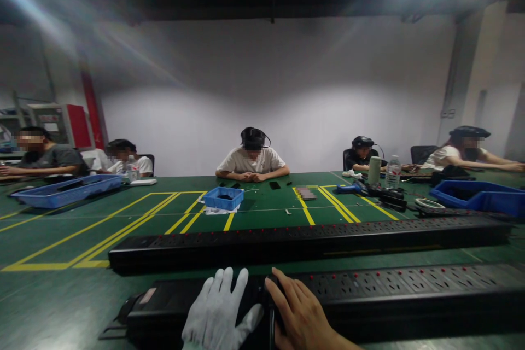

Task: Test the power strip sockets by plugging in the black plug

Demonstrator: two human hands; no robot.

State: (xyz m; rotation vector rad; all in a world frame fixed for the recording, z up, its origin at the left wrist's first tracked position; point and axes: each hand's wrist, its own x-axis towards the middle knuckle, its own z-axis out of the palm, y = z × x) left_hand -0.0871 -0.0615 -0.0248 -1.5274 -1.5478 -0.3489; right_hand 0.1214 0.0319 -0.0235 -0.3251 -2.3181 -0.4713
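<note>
A long black power strip [377, 295] with rows of sockets and small red dots lies across the table's near side. My left hand [219, 309], in a white glove, rests on its left part with fingers stretched out and thumb apart. Beside it my bare right hand [301, 311] has its fingers bent over a dark, narrow upright piece [271, 320], which I cannot make out. Its thumb is mostly hidden. A cord end [125, 309] sticks out at the strip's left end. Farther back, a second black power strip [287, 246] lies roughly parallel.
The green table [49, 301] has yellow tape lines. Farther back stand a small blue bin [223, 198], a blue tray [68, 191] at left and another blue bin [479, 197] at right. A bottle [392, 172] stands near a blue-handled tool [348, 188]. Several people sit around the table.
</note>
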